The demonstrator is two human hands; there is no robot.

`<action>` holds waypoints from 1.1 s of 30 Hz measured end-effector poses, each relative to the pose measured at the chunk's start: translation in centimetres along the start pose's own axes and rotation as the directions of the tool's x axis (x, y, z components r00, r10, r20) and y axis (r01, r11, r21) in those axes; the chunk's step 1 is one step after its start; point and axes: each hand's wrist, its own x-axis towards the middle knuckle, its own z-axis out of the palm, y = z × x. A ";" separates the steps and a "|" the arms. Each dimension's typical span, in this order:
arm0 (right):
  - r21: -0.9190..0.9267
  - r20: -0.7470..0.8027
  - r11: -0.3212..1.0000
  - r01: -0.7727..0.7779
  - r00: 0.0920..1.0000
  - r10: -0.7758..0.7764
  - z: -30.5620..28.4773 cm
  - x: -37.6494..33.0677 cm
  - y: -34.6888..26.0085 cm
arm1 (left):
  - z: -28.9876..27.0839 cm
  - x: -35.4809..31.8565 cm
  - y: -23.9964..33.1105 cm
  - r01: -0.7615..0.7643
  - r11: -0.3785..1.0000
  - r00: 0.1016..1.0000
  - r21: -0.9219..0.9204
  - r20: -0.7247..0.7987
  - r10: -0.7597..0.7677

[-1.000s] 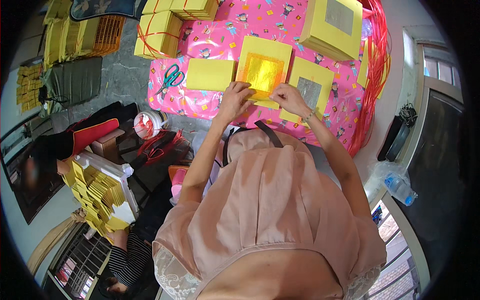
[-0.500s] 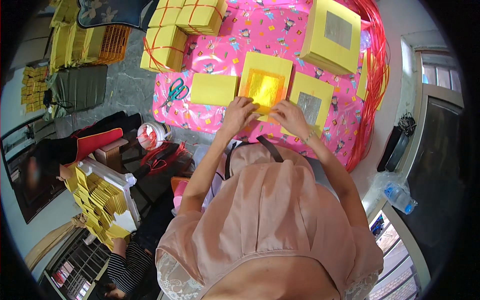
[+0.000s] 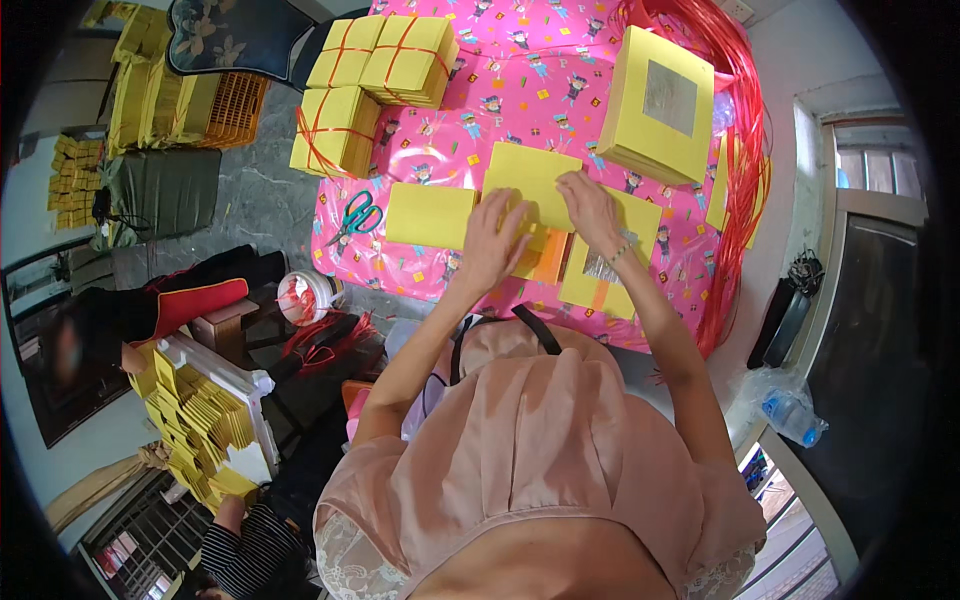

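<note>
A plain yellow paper sheet (image 3: 533,170) lies in front of me on the pink table cover, with an orange strip (image 3: 551,256) showing below it. My left hand (image 3: 492,240) rests on the sheet's left side, fingers spread apart. My right hand (image 3: 592,212) has its fingers drawn together at the sheet's right edge. Under my right wrist lies a yellow sheet with a silvery square (image 3: 600,266), partly covered. To the left is a smaller yellow stack (image 3: 432,215), and beside it teal-handled scissors (image 3: 357,216).
A tall yellow paper stack (image 3: 655,110) stands at the far right, near hanging red strands (image 3: 735,200). Tied yellow bundles (image 3: 340,125) sit at the far left. A white bucket (image 3: 308,298) stands left of the table. Another person's striped sleeve (image 3: 245,545) shows at lower left, beside folded yellow pieces (image 3: 205,420).
The shiny gold square on orange is now hidden, and a plain yellow face shows there. Both hands have moved up over the sheet, and the left fingers have spread.
</note>
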 end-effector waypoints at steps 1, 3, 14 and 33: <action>-0.023 -0.015 0.999 -0.049 0.999 0.049 0.1 1.0 0.5 | 0.5 0.0 0.0 -0.026 0.999 0.998 -0.027 0.053 0.028; -0.047 -0.031 0.995 -0.093 0.995 0.092 0.3 2.5 1.1 | 1.6 0.1 0.2 -0.034 0.999 0.987 -0.042 0.158 0.040; -0.223 0.076 0.971 -0.082 0.992 0.102 3.0 6.2 3.5 | 5.1 1.1 -0.4 0.038 0.998 0.973 0.043 0.226 -0.047; -0.228 0.026 0.973 -0.027 0.999 0.034 3.8 5.3 2.8 | 6.3 0.6 -1.0 0.045 0.998 0.958 0.044 0.283 -0.055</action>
